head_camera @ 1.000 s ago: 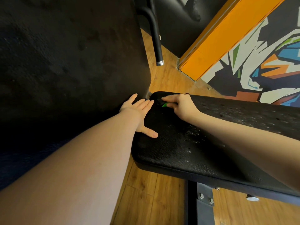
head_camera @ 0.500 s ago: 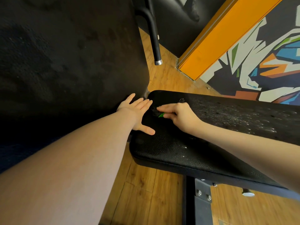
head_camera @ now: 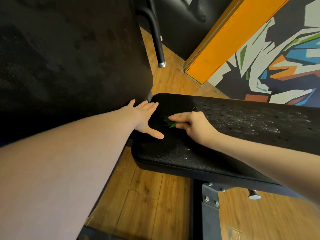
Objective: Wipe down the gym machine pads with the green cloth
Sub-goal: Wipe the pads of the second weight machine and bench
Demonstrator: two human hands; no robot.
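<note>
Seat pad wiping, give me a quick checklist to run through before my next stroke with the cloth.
1. Green cloth in right hand: ok, fingers curled round it, only a small tip shows.
2. Cloth on seat pad: ok, pressed near the pad's narrow end.
3. Left hand bracing: ok, flat and open on the pad's edge beside the back pad.
4. Stroke path clear: not ok, left thumb lies close ahead of the cloth.
5. Rest of pad clean: not ok, pale specks show farther right.
6. Cloth damp: cannot tell.
</note>
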